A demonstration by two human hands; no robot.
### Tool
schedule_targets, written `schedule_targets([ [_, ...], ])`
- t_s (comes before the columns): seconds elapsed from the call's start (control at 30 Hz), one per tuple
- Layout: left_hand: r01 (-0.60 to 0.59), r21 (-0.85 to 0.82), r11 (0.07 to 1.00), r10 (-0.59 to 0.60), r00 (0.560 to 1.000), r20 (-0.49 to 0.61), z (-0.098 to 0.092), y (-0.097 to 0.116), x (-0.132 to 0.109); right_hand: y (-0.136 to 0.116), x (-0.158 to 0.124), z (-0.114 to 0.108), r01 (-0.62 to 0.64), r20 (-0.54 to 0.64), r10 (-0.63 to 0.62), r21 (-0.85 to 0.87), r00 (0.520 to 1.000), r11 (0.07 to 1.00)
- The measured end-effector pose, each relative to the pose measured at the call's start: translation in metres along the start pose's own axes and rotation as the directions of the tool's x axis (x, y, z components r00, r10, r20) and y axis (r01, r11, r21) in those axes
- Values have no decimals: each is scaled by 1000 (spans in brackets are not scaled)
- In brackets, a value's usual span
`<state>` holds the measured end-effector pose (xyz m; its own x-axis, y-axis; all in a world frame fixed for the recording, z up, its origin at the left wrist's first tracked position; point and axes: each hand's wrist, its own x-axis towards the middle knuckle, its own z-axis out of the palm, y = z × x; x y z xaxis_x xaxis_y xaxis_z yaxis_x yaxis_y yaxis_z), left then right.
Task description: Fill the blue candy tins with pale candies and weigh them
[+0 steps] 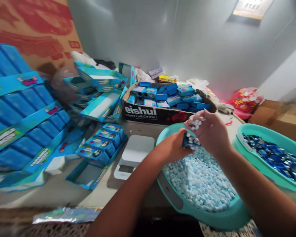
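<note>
My left hand (174, 144) is closed around a small blue tin (187, 141) heaped with white tablets, held over a teal basin (212, 215). The basin is full of pale blue-white tablets (202, 179). My right hand (208, 130) is just above and to the right of the tin, fingers curled around several white tablets (195, 123). Both forearms reach in from the bottom edge.
A second teal basin (241, 144) at the right holds blue tin lids. A white scale (134, 156) sits left of the hands. A cardboard box (148, 113) of blue tins stands behind. Blue display trays (101, 148) and stacked cartons (17, 112) fill the left.
</note>
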<state>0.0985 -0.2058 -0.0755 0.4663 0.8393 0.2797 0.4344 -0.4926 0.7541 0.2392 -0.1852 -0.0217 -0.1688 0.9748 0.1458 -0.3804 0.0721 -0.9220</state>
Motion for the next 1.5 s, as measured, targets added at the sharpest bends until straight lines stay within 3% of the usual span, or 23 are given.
schedule_targets([
  [0.1, 39, 48, 998, -39, 999, -13, -1, -1, -1, 0, -1, -3, 83, 106, -60, -228, 993, 970],
  [0.17, 94, 70, 993, -91, 995, -39, 0, -2, -2, -1, -2, -6, 184, 172, -117, -458, 978, 870],
  [0.3, 179, 124, 976, -165, 979, -116, 2, -2, -3, -5, -2, -17, 376, 310, -217, -821, 926, 430],
  [0.37, 221, 147, 964, -203, 971, -128, 3, -2, -3, -5, -1, -24, 357, 304, -222, -895, 927, 267],
  [0.5, 235, 161, 959, -211, 966, -150, 2, -3, -2, 2, 4, -37, 272, 262, -126, -960, 957, 68],
  [0.6, 243, 167, 956, -215, 962, -170, 2, -4, -1, 5, 1, -33, 256, 258, -18, -965, 966, -48],
  [0.7, 243, 165, 956, -215, 961, -171, 1, -5, 0, 5, -4, -18, 232, 234, -5, -967, 972, -106],
  [0.77, 229, 130, 965, -206, 964, -169, 2, -8, 2, 4, -5, -10, 221, 222, -1, -971, 975, -90],
  [0.87, 148, 52, 988, -136, 974, -181, 2, -12, 6, 5, -2, -9, 212, 212, 4, -977, 977, 15],
  [1.03, 179, 14, 984, -173, 964, -202, 0, -7, 7, 9, 4, -19, 150, 171, 10, -892, 985, 426],
  [1.1, 180, 19, 984, -172, 963, -210, -2, -4, 6, 11, 6, -20, 156, 186, 0, -824, 982, 544],
  [1.27, 215, 6, 977, -207, 945, -253, -1, -2, 8, 15, 5, -13, 245, 238, -91, -773, 967, 585],
  [1.4, 242, -15, 970, -236, 926, -293, 0, -2, 9, 20, 5, -10, 260, 235, -134, -665, 963, 700],
  [1.5, 243, -16, 970, -237, 927, -290, 1, -3, 10, 20, 4, -11, 302, 263, -161, -684, 951, 664],
])
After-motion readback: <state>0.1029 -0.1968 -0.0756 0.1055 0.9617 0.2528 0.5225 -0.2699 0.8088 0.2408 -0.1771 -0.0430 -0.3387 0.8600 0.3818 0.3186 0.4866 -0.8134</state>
